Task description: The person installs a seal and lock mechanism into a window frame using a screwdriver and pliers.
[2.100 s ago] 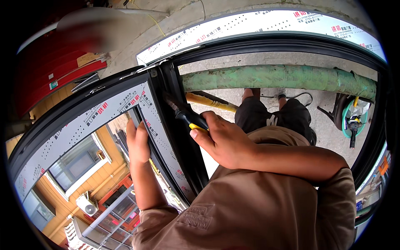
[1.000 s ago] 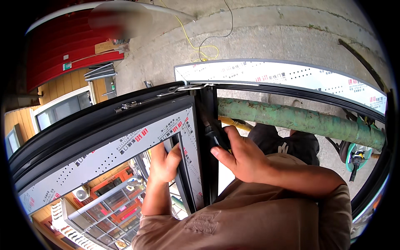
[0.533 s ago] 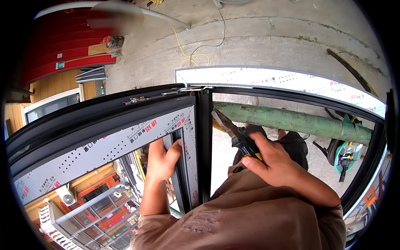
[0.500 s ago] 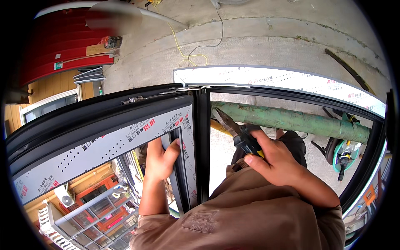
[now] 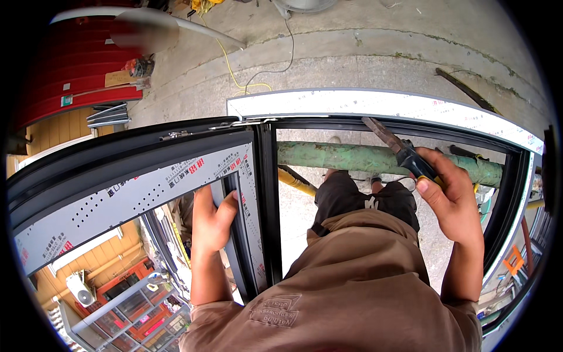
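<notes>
In my right hand (image 5: pixel 448 193) is a pair of pliers (image 5: pixel 404 154) with dark handles and a worn metal nose. Their tip points up and left, close to the top bar of the black window frame (image 5: pixel 352 124); whether it touches, I cannot tell. A hinged sash (image 5: pixel 129 193), covered in printed white protective film, stands swung out to the left. My left hand (image 5: pixel 212 218) grips the sash's inner edge, thumb over its dark strip. Metal hinge hardware (image 5: pixel 231 124) shows where sash and frame meet at the top.
A green pipe (image 5: pixel 363 157) runs across behind the frame opening. Yellow and dark cords (image 5: pixel 234 82) lie on the concrete floor. At the far left are red panels (image 5: pixel 64 64); lower left stands a glass-fronted cabinet (image 5: pixel 126 308). A dark bar (image 5: pixel 466 90) lies at the upper right.
My right hand has moved right and up with the pliers, bringing their nose from the middle of the opening to the frame's top bar. My left hand keeps its hold on the sash.
</notes>
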`<state>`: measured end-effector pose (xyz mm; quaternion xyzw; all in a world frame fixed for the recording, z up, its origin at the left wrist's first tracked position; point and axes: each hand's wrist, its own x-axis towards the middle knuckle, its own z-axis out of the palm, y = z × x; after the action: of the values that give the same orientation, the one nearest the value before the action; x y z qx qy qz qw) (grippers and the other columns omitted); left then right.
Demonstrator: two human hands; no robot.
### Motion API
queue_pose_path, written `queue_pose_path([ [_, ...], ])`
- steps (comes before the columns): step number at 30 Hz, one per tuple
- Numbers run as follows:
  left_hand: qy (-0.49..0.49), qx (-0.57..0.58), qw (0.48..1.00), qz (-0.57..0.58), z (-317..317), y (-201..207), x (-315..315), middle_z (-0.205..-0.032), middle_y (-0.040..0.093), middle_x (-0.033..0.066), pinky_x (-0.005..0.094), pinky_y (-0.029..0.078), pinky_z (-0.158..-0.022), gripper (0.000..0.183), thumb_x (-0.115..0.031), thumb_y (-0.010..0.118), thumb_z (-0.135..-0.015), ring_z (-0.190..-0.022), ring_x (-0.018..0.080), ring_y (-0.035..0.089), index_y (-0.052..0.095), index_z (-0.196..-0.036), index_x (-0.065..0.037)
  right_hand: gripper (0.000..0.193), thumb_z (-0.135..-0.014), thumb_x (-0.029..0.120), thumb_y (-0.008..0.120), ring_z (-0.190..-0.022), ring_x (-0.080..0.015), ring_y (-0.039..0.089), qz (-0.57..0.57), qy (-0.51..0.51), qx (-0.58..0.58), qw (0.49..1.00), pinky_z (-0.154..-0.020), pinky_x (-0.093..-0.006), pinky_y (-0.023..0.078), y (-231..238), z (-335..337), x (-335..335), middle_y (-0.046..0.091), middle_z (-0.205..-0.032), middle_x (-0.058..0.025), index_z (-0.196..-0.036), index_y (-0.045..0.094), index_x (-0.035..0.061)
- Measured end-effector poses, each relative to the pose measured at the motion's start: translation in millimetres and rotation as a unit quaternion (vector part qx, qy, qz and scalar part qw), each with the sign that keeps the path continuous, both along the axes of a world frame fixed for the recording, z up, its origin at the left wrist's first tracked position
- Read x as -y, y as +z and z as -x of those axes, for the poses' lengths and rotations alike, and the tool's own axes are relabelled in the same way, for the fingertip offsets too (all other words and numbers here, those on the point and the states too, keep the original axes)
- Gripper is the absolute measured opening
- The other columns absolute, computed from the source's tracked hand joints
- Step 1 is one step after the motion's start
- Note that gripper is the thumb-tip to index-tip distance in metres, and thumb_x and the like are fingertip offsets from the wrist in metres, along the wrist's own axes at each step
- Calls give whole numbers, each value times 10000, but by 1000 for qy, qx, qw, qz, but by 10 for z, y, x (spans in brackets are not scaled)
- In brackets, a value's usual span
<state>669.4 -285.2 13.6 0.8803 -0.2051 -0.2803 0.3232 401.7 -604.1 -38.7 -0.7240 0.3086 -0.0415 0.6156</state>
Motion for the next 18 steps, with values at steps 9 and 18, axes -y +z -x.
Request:
queue_pose_path([
  [9, 20, -13, 1000, 7, -28, -16, 1, -1241, 688, 216, 433, 476, -1066, 517, -112, 666, -885, -1162, 312, 641, 592, -1353, 95, 384, -1038, 272, 699, -845, -108, 534, -162, 39, -55, 985, -807, -280, 482, 56, -356, -45, 654, -883, -30, -1260, 688, -41],
  [18, 21, 14, 1000, 0, -22, -25, -62, -1302, 662, 198, 414, 442, -1104, 556, -133, 678, -887, -1211, 284, 606, 577, -1388, 84, 724, -889, 441, 827, -956, -154, 664, -35, -35, -26, 998, -872, -286, 509, 330, 618, 121, 720, -1031, -99, -1333, 627, -94],
])
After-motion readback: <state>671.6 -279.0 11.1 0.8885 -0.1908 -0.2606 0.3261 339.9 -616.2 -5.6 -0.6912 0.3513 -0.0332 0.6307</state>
